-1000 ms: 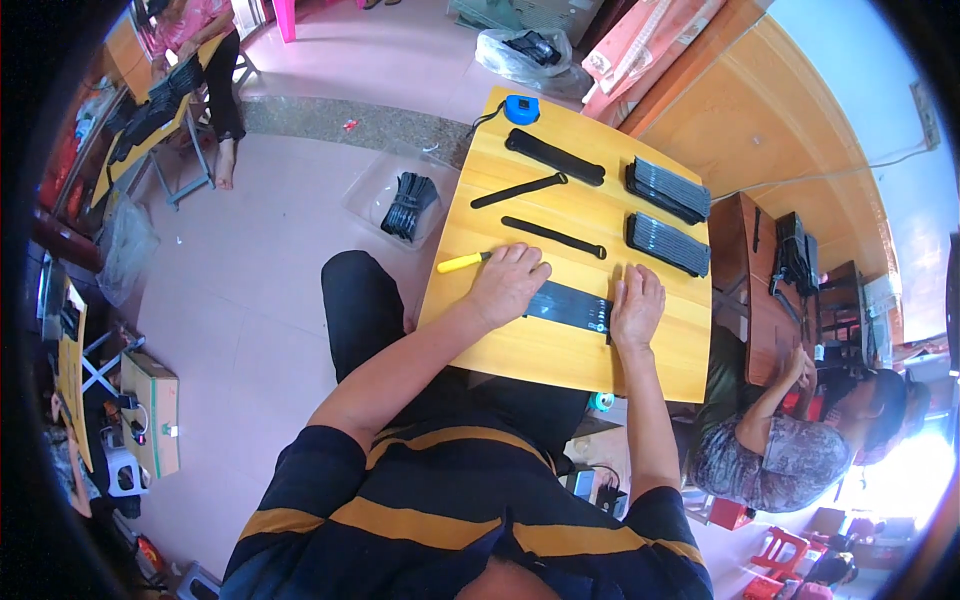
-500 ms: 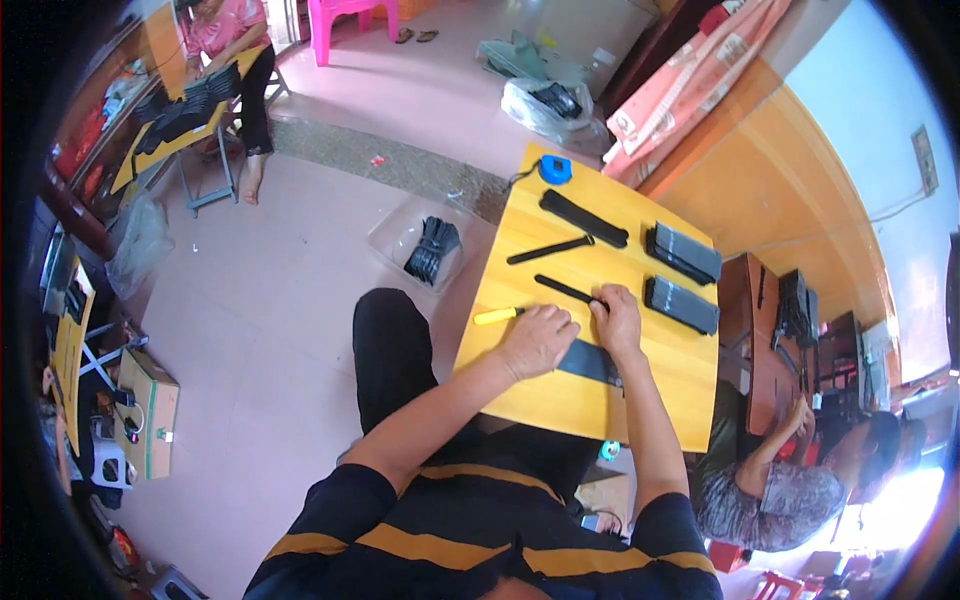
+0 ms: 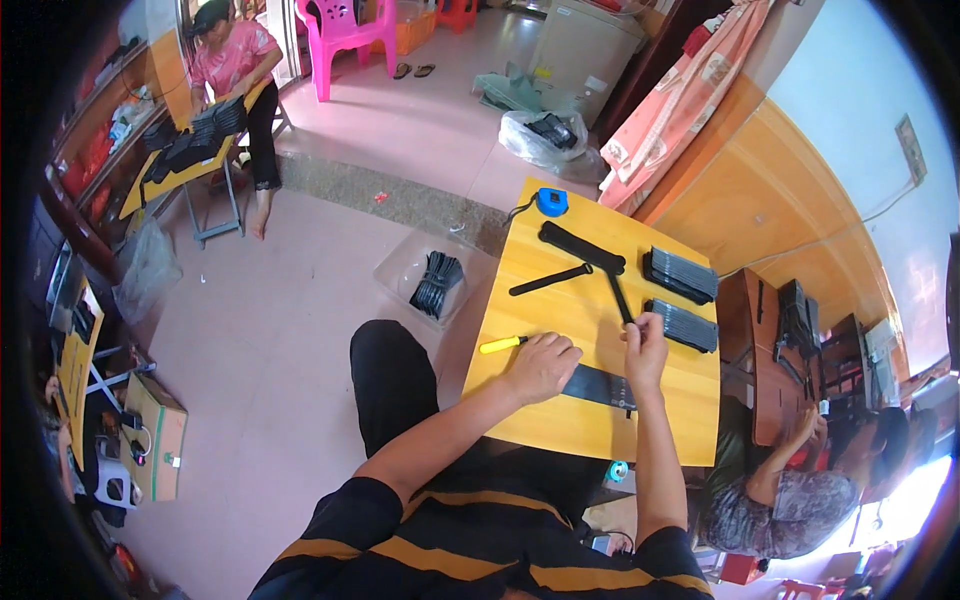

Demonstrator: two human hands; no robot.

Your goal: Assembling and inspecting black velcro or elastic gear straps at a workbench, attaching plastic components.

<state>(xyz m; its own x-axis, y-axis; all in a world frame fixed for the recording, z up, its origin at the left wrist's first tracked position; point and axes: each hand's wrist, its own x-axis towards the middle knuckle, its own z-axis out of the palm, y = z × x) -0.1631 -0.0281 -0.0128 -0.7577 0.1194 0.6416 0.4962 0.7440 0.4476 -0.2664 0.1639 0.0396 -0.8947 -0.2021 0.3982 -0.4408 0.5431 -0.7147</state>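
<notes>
Black strap (image 3: 620, 298), seemingly pinched in the right hand (image 3: 646, 354).

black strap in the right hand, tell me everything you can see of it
The black strap is narrow, flat and dark all over, and looks like soft fabric. Its near end is gripped by the fingers of the right hand. It stretches out nearly straight above the yellow table, slanting a little left, its far end meeting the black bundle in view; whether they touch is unclear.
</notes>
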